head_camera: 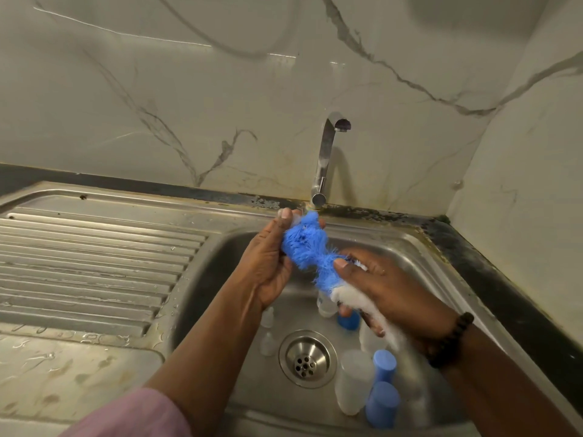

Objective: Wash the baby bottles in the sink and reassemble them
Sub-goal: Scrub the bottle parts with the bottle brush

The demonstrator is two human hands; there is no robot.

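Above the round steel drain (307, 358), I see the fluffy blue-and-white bottle brush (310, 258) slanting from upper left to lower right, left hand (268, 263) curled round its tip, right hand (388, 291) gripping its white end, translucent plastic baby bottles (352, 381) below right.

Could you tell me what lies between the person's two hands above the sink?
In the head view, a blue bottle brush spans the gap: the left hand cups its bristle head, while the right hand grips its white lower end.

Three blue caps (384, 363), two small teats (267, 316), one brush (307, 247), two hands (268, 263).
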